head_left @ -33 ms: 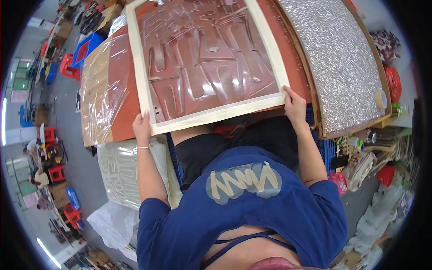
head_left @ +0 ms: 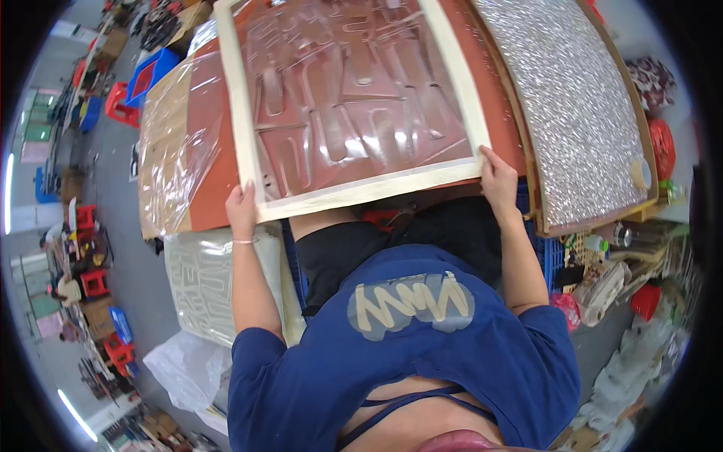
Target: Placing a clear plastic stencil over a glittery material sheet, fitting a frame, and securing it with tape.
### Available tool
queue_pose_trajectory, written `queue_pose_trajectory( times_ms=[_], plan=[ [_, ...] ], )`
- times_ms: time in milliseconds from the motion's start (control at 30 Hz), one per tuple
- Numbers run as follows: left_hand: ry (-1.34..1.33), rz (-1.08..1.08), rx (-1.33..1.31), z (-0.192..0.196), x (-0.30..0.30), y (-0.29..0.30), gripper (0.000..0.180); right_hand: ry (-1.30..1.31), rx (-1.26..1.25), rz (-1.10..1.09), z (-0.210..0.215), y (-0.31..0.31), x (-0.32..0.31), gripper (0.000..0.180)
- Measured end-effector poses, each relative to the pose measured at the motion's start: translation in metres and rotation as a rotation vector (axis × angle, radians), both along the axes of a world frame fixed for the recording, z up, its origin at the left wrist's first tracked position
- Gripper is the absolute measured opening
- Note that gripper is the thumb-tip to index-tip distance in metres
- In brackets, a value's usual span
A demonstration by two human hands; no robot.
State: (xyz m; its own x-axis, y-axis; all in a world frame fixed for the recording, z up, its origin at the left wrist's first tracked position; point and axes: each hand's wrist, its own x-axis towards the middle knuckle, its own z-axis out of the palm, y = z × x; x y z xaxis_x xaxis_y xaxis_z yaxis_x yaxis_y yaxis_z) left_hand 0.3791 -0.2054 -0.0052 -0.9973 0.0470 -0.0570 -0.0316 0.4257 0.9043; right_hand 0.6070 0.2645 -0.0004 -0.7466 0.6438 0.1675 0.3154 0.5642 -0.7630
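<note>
When compared with the picture of just before, shows almost no change: only a slight turn of the whole view, surroundings included, probably from a movement of the head. For the work in hand, means likely very little: same hold, same two corners, no release to be seen.

Held out in front, a clear plastic sheet (head_left: 369,113) with many long, rounded shapes outlined in it, and around it a cream border (head_left: 376,187). Extends over a red-brown board (head_left: 208,181), with near edge just before the black shorts (head_left: 343,248) and far edge cut off by the view; cannot tell whether touching the board.

At the near left corner, left hand (head_left: 242,214), with fingers clamped on the border. At the near right corner, right hand (head_left: 498,183), with fingers also clamped on the border; cannot tell exact placing of the fingertips underneath.

To the left, clear film (head_left: 169,158) over brown cardboard (head_left: 162,120); below, a pale packet (head_left: 199,286). To the right, a glittering silver panel (head_left: 565,113), bearing a roll of tape (head_left: 640,174).
</note>
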Motion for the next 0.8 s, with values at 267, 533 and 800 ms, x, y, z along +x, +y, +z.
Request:
queue_pose_trajectory(
  times_ms=[267,533,800],
  plan=[
    [-0.066,-0.019,0.037,0.003,-0.001,0.008,0.021,-0.027,-0.130,-0.008,0.017,-0.008,0.000,0.025],
    [-0.061,-0.010,0.216,0.001,0.000,0.012,0.021,-0.002,-0.065,0.016,0.007,-0.004,0.002,0.027],
    [-0.042,-0.024,0.121,-0.005,-0.003,0.008,0.021,-0.048,0.019,-0.011,0.006,-0.001,0.002,0.025]
  ],
)
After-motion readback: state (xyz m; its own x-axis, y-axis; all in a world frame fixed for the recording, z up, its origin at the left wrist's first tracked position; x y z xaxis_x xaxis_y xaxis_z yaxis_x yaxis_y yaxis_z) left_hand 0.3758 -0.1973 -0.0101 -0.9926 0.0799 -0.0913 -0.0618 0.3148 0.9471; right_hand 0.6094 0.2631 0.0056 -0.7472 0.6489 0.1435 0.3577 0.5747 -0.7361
